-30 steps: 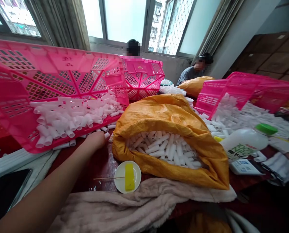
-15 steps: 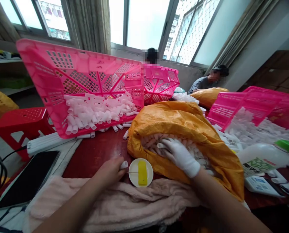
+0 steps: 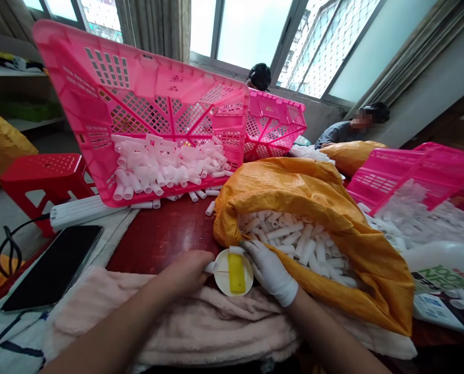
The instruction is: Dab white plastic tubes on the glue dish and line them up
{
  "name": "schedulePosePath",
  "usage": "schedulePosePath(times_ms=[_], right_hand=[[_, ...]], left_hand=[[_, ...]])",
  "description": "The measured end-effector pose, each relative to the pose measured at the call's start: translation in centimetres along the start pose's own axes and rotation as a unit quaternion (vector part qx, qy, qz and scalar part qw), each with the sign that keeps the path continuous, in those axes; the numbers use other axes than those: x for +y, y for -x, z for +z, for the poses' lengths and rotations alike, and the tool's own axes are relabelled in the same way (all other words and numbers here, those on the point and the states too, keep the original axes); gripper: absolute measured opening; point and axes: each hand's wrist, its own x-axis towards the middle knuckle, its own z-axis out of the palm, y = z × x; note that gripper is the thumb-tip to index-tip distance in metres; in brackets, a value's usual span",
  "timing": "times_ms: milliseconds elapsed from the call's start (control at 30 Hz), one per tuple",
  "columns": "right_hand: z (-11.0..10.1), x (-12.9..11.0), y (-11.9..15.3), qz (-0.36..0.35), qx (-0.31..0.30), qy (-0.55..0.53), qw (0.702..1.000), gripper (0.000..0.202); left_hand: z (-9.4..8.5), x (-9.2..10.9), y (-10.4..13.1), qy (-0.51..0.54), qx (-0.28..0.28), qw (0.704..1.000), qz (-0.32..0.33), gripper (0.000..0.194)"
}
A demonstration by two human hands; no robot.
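My bare left hand [image 3: 192, 271] is closed around a white tube [image 3: 209, 267], whose end points at a round pale dish [image 3: 221, 281]. On the dish lies a yellow block [image 3: 237, 275], with a thin stick beside it. My right hand [image 3: 268, 270], in a white glove, pinches another white tube [image 3: 236, 250] over the dish's top edge. Behind and to the right, an orange sack [image 3: 290, 182] lies open, full of white tubes [image 3: 308, 244]. A pink fleece cloth [image 3: 201, 327] is under my forearms.
A pink basket [image 3: 169, 106] holding white tubes stands tilted at the back left. A phone [image 3: 53, 270] and a red stool [image 3: 45, 174] are at the left. More pink baskets [image 3: 387, 169] and a bottle [image 3: 442, 265] are at the right. Two people sit beyond.
My right hand has come out of the sack with a tube and moved left to the dish. My left hand has stayed beside the dish. The view has shifted slightly.
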Motion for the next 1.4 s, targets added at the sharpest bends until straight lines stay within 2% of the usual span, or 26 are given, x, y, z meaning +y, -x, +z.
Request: schedulePosePath(times_ms=[133, 300, 433, 567, 700, 833, 967, 1167, 1333, 1400], right_hand=[[0.4, 0.1, 0.4, -0.029, -0.017, 0.003, 0.999, 0.029], [0.9, 0.4, 0.9, 0.0, 0.011, -0.015, 1.0, 0.029], [0.8, 0.6, 1.3, -0.039, -0.016, -0.017, 0.999, 0.027], [0.8, 0.5, 1.5, -0.01, 0.008, -0.015, 1.0, 0.032], [0.8, 0.5, 1.7, -0.041, 0.002, -0.038, 0.998, 0.029], [0.9, 0.6, 1.8, -0.014, 0.031, -0.051, 0.998, 0.029], [1.3, 1.0, 2.0, -0.027, 0.065, -0.076, 0.995, 0.022], [1.2, 0.9, 2.1, 0.016, 0.051, -0.072, 0.996, 0.027], [1.2, 0.8, 2.1, -0.016, 0.071, -0.082, 0.994, 0.018], [1.2, 0.9, 2.3, -0.012, 0.065, -0.084, 0.994, 0.021]], left_hand=[[0.2, 0.1, -0.1, -0.005, 0.013, 1.0, 0.009, 0.011], [0.3, -0.1, -0.2, -0.001, 0.023, 1.0, 0.016, 0.009], [0.3, -0.1, -0.4, -0.008, 0.025, 1.0, 0.017, 0.007], [0.3, -0.2, -0.5, -0.013, 0.028, 0.999, 0.03, 0.008], [0.4, -0.4, -0.6, -0.024, 0.029, 0.999, 0.037, 0.008], [0.5, -0.6, -0.6, -0.023, 0.026, 0.998, 0.044, 0.009], [0.5, -0.8, -0.7, -0.024, 0.041, 0.998, 0.049, 0.01], [0.6, -1.0, -0.7, -0.038, 0.038, 0.997, 0.051, 0.008], [0.5, -1.0, -0.7, -0.042, 0.037, 0.997, 0.055, 0.008], [0.4, -1.0, -0.7, -0.044, 0.036, 0.997, 0.05, 0.008]])
